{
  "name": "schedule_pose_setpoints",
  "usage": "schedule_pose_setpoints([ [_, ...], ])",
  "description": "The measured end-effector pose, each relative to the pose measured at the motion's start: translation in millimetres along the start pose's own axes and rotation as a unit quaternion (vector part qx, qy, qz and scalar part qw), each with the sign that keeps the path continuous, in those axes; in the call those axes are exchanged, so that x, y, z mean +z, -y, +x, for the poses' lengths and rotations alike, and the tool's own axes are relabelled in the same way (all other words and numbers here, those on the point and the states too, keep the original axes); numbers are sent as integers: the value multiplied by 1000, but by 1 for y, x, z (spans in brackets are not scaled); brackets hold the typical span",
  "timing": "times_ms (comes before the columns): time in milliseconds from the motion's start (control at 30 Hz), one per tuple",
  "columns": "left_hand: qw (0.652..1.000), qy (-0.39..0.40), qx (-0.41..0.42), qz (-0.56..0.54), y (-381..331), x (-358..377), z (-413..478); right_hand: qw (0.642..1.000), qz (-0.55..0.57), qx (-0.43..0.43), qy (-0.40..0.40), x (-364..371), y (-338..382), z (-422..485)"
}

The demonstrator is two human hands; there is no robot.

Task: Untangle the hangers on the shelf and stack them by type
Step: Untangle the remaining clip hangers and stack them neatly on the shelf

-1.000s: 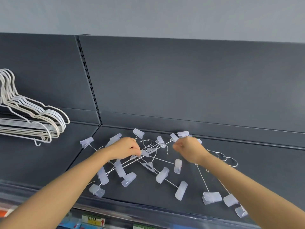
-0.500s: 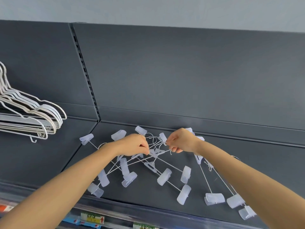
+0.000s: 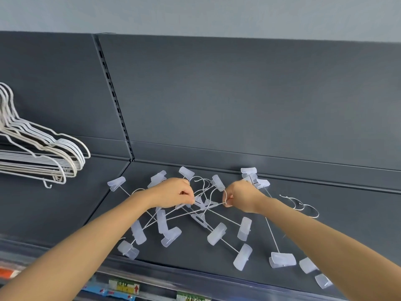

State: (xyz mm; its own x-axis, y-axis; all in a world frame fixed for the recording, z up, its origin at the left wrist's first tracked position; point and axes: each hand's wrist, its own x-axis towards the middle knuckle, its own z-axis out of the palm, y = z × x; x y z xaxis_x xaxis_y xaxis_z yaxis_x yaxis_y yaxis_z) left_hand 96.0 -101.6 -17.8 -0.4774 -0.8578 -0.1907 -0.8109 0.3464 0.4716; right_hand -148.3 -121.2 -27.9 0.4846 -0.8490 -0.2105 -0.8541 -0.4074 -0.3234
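A tangle of metal clip hangers with translucent plastic clips lies in the middle of the dark shelf. My left hand grips the tangle at its centre, where the rods cross. My right hand pinches the tip of one wire hook that arches between the two hands. A few clip hangers lie apart to the right, under my right forearm, with their hooks behind it. White wire hangers lie stacked on the shelf's left section.
The shelf's back panel rises right behind the tangle. A slotted upright divides the two sections. Price labels line the front edge below my arms.
My right hand has moved left from the right side of the pile and now pinches a hook. The left hand has stayed on the tangle's centre.
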Motion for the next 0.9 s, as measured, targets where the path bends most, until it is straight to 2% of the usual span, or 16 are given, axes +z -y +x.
schedule_pose_setpoints([
  [167,1000,8,16,-8,-13,1,6,999,42,-4,-29,-1,0,-4],
  [333,999,14,26,-25,-24,2,15,998,25,2,-58,-7,-4,-9],
  [600,998,-44,47,-21,-26,-11,11,999,14,33,-35,-8,-8,-19],
  [900,997,-45,56,13,-36,-22,10,998,61,23,11,-12,-10,-24],
])
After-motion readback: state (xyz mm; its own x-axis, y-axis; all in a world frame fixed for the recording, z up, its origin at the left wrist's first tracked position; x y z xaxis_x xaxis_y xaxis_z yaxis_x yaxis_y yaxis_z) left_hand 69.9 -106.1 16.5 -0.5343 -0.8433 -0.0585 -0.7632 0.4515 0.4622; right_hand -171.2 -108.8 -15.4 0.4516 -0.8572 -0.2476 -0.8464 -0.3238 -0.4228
